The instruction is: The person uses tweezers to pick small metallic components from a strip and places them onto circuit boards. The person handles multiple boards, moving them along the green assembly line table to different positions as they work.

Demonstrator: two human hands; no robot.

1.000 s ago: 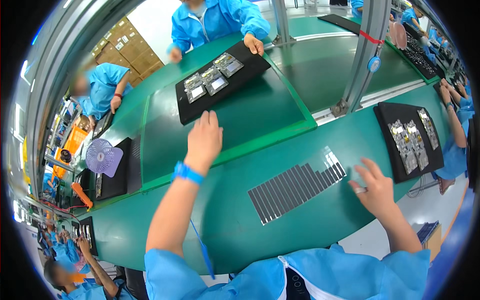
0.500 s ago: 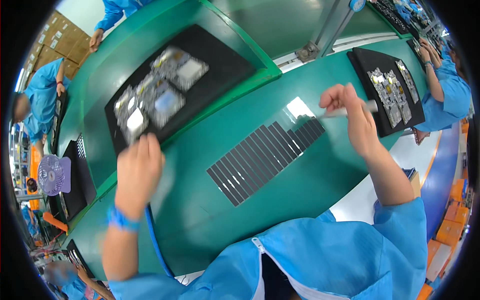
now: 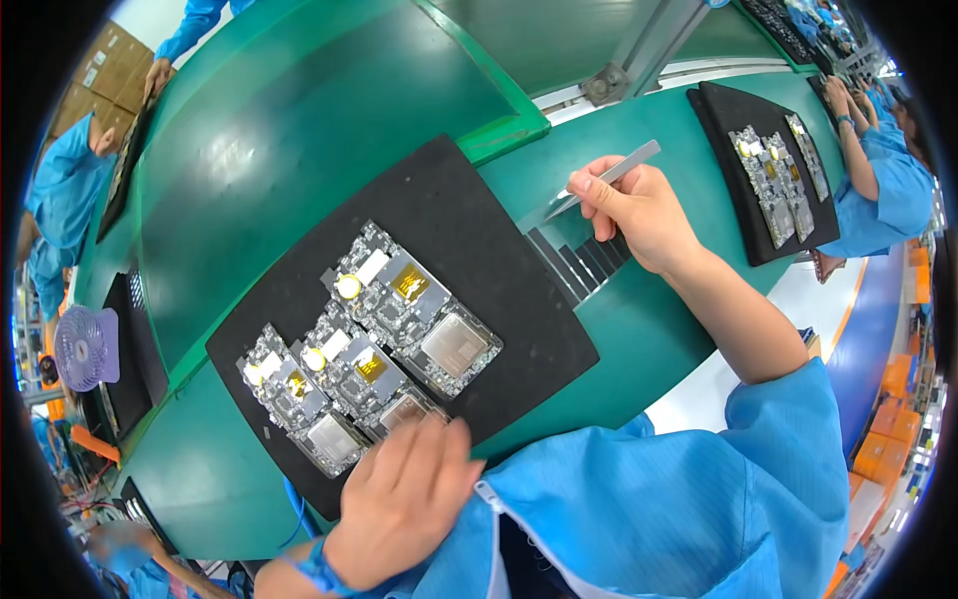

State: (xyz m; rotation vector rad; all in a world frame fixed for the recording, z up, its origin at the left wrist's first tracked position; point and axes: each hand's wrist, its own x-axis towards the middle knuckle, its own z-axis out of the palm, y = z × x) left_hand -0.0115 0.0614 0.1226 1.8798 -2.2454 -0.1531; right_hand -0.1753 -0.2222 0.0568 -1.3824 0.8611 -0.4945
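Observation:
A black mat (image 3: 524, 329) lies at an angle in front of me and bears three printed circuit boards. The nearest middle board (image 3: 344, 374) is partly covered by my left hand (image 3: 404, 499), whose fingers stretch over its near end, blurred at the tips. Beside it are a left board (image 3: 299, 389) and a right board (image 3: 414, 309), with silver shields and gold patches. My right hand (image 3: 639, 205) pinches metal tweezers (image 3: 637, 158), their tips pointing down left above the table. Below them, a row of dark strips (image 3: 564, 268) is partly hidden by the mat.
A green raised frame (image 3: 499, 110) edges the conveyor at the back. Another black mat with boards (image 3: 723, 130) lies at the right, near a co-worker in blue. A purple fan (image 3: 85, 347) stands at the left, with other people beyond.
The mat with boards has come down off the conveyor toward me, covering much of the strip row. My left hand has moved right and nearer; my right hand has shifted left with the tweezers.

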